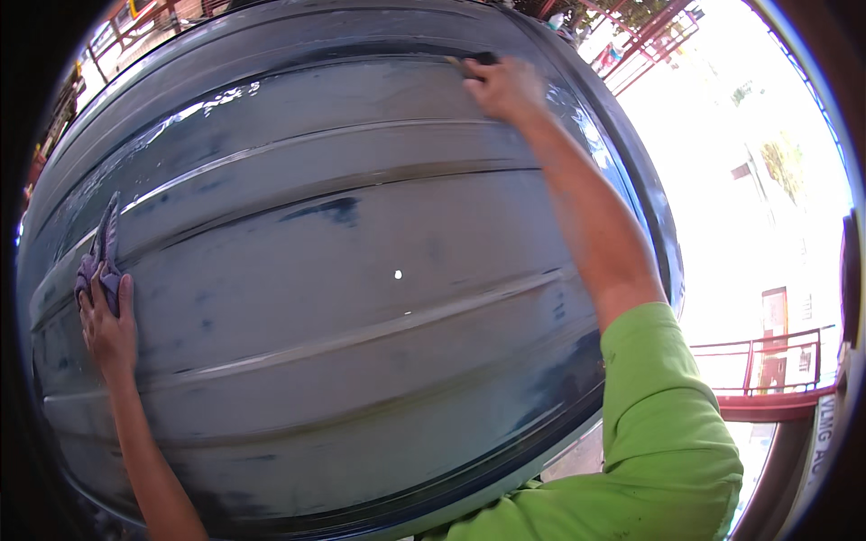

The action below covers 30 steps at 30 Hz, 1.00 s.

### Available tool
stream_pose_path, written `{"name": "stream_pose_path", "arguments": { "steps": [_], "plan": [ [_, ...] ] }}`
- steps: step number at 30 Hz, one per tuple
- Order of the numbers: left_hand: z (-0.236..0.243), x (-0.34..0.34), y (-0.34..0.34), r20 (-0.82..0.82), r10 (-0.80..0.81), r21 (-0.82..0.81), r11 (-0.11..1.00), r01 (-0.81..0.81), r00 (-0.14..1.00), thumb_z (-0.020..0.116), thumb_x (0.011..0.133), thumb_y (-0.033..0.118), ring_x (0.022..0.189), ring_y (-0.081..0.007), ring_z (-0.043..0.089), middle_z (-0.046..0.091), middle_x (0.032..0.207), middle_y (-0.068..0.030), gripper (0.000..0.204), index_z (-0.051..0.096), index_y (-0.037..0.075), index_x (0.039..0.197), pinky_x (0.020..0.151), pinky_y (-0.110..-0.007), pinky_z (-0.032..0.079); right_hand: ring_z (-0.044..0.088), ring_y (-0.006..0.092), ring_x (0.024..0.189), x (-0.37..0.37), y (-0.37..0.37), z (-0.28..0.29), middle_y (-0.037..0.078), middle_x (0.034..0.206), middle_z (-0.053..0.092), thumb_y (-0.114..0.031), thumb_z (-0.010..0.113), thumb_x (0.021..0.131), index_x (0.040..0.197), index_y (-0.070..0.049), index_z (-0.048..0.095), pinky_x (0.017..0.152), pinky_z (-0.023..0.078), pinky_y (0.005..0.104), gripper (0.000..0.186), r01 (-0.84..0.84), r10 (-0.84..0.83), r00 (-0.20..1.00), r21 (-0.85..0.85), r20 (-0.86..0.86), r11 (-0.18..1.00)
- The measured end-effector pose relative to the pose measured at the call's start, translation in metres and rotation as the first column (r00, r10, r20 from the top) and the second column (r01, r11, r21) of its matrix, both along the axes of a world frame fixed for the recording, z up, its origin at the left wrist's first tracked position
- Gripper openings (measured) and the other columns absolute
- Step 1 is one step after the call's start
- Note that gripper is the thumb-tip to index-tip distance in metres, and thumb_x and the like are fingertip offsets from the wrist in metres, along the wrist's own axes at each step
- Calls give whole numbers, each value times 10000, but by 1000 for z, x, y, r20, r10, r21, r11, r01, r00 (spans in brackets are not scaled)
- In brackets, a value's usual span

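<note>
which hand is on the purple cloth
The left hand, which touches the cloth; the right hand, farther up the panel, holds a small dark object instead.

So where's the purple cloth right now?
In the head view, the purple cloth is at the far left, at the fingers of the left hand, against the grey ridged surface.
</note>
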<state>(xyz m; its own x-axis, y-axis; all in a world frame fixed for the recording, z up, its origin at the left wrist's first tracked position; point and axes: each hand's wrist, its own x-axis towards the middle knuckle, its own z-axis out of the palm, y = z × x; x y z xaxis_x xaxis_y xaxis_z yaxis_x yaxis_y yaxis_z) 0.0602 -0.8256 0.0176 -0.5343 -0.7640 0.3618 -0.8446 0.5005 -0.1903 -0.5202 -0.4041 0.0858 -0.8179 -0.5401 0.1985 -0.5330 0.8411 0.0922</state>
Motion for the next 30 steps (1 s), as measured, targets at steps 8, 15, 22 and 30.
{"name": "stream_pose_path", "arguments": {
  "steps": [8,15,22,30],
  "plan": [
    [21,-11,30,-37,30,79,996,-27,999,476,1075,708,1557,-477,403,414,1673,-317,750,472,215,1640,1254,-555,347,510,401,1446,-66,122,-12,141,1602,538,-562,663,1006,1486,-467,661,1226,398,527,489,164,-168,982,-44,-92,985],
    [19,-18,28,-80,-35,39,999,38,996,500,1082,672,1533,-512,417,445,1641,-328,690,479,237,1618,1228,-592,364,566,373,1282,26,-2,-1,161,1308,654,-408,637,979,1344,-433,770,1082,447,519,389,-54,16,988,-245,-154,968],
    [26,-14,10,-75,-51,87,995,57,996,510,1085,657,1565,-479,387,417,1681,-301,722,481,189,1634,1256,-551,335,500,302,1409,197,-255,-10,94,1361,649,-262,650,934,1124,-188,866,1153,362,491,297,-438,407,899,-366,-163,821],
    [13,-8,11,-49,15,74,997,-11,999,503,1090,657,1548,-483,408,431,1665,-313,740,466,175,1651,1229,-560,368,471,368,1415,-15,99,0,160,1481,576,-455,636,1032,1324,-422,784,1184,358,496,329,224,-282,939,-274,-196,935]
  ]
}}
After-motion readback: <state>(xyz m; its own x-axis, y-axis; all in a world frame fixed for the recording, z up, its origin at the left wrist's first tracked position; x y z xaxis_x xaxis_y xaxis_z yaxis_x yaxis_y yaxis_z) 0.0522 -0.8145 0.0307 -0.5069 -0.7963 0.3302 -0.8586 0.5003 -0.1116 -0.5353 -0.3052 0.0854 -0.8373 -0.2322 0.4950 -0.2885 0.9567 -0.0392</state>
